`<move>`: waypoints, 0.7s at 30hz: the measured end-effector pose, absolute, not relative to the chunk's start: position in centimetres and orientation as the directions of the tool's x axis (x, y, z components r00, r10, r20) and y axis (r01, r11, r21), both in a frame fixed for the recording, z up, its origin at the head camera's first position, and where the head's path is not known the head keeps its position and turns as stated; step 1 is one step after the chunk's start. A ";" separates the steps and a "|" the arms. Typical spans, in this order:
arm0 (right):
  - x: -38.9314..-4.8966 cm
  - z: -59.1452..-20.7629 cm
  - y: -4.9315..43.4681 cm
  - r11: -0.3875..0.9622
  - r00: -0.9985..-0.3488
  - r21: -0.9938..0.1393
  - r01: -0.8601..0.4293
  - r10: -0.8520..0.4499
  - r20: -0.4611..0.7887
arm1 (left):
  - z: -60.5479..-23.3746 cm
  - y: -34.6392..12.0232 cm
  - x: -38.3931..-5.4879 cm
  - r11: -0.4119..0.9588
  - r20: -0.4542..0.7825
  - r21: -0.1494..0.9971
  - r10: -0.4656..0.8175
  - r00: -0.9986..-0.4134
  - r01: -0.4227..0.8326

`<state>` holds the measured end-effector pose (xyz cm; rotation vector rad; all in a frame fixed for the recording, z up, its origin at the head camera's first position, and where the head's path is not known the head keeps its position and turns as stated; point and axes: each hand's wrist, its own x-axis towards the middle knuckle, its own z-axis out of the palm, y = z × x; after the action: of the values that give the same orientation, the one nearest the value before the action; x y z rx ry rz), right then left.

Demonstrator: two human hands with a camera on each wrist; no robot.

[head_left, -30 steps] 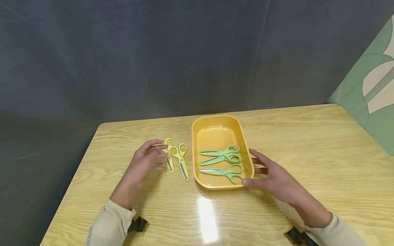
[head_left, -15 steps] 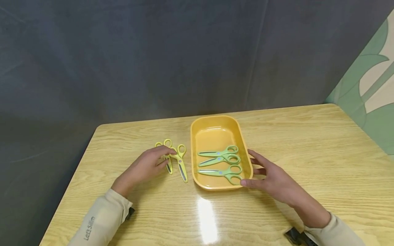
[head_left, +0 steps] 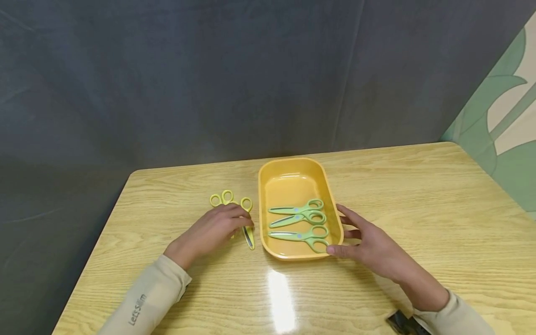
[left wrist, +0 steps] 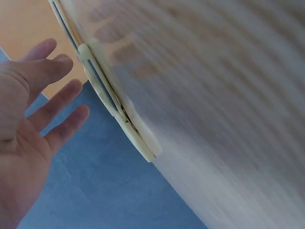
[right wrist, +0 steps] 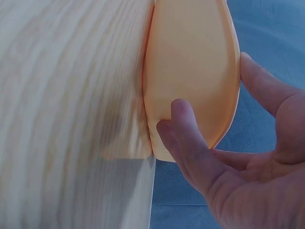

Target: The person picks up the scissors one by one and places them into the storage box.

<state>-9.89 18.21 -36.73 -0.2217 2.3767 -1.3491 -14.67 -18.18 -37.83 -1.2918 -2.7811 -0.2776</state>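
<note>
My left hand (head_left: 211,228) is over two pairs of yellow craft scissors on the table, palm down with fingers loosely bent. Its fingertips overlap the right pair (head_left: 250,239) near the pivot; the left pair (head_left: 228,201) shows mainly its finger loops. In the left wrist view the fingers stand a little apart from the yellow scissors (left wrist: 106,90), with nothing between them. Three pairs of green scissors (head_left: 302,236) lie inside an orange-yellow tray (head_left: 284,187). My right hand (head_left: 370,244) rests against the tray's right side, thumb at the rim and fairly straight fingers along the outer wall.
The wooden table (head_left: 418,200) extends to both sides of the tray. Behind it hangs a dark cloth (head_left: 234,83). A green leaf-patterned wall panel (head_left: 502,121) stands at the far right.
My left hand has moved rightward and down over the yellow scissors, covering their middles. The right hand has stayed at the tray's side, and the scissors have not visibly moved.
</note>
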 end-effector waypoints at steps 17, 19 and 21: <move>-10.0 -36.7 18.2 0.515 -0.907 -0.856 0.049 -0.335 -0.254 | -37.8 -19.2 -15.6 0.701 0.106 0.125 0.694 -0.712 0.702; -10.0 -36.7 18.1 0.512 -0.907 -0.857 0.050 -0.336 -0.254 | -37.8 -19.9 -15.9 0.728 0.114 0.128 0.664 -0.739 0.673; -10.0 -36.7 18.2 0.514 -0.907 -0.856 0.051 -0.335 -0.255 | -37.8 -20.6 -16.1 0.757 0.103 0.138 0.630 -0.770 0.638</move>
<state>-9.98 18.15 -36.72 -0.2338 2.3695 -1.3596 -16.09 -20.56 -37.83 -1.0465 -2.8979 -0.2563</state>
